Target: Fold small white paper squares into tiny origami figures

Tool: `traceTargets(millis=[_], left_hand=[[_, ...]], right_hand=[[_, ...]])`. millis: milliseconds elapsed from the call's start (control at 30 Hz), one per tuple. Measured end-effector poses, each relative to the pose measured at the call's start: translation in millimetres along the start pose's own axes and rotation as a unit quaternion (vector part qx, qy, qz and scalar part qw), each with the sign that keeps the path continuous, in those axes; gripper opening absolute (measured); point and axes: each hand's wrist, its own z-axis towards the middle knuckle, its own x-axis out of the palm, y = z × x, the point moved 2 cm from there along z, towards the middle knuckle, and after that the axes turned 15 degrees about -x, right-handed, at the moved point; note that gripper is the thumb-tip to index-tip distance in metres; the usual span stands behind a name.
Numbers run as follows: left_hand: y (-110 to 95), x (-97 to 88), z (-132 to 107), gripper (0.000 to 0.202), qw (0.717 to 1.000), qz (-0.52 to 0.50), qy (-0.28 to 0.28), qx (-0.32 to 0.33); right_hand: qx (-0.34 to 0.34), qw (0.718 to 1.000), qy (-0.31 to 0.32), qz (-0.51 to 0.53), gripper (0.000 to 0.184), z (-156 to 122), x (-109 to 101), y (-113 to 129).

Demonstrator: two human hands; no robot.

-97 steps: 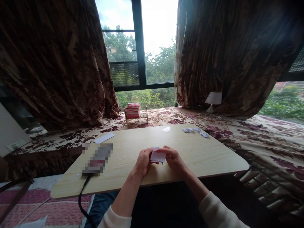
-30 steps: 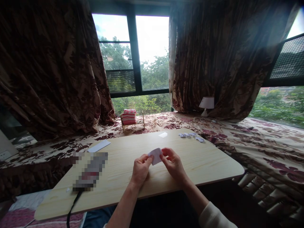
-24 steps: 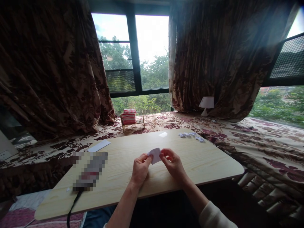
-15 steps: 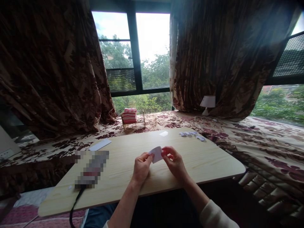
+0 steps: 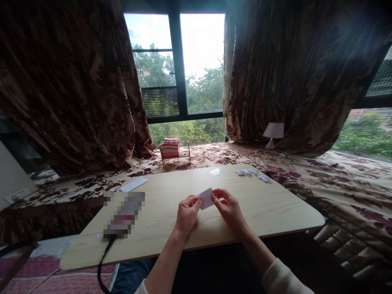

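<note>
While white scraps (image 5: 251, 174) lie on the table (image 5: 159, 220), both hands (image 5: 187, 213) (image 5: 228, 206) pinch a small white paper (image 5: 206, 199)

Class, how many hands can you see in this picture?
2: the left hand at the left side of the white paper, the right hand at its right side.

Off-white sleeves (image 5: 285, 279) — plain and loose-looking — end partway along the forearms (image 5: 168, 257), leaving both hands (image 5: 187, 214) bare.
</note>
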Motion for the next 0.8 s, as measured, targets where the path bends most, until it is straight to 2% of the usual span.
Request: traceTargets(millis=[367, 800], left_hand=[[0.0, 2.6, -0.7, 0.024, 1.000, 0.018, 0.018, -0.006], [-2.7, 3.8, -1.5, 0.027, 0.998, 0.041, 0.043, 0.013]], right_hand=[[-0.035, 0.999, -0.001, 0.021, 0.014, 1.6, -0.7, 7.9], [-0.010, 1.000, -0.001, 0.027, 0.016, 1.4, -1.1, 7.5]])
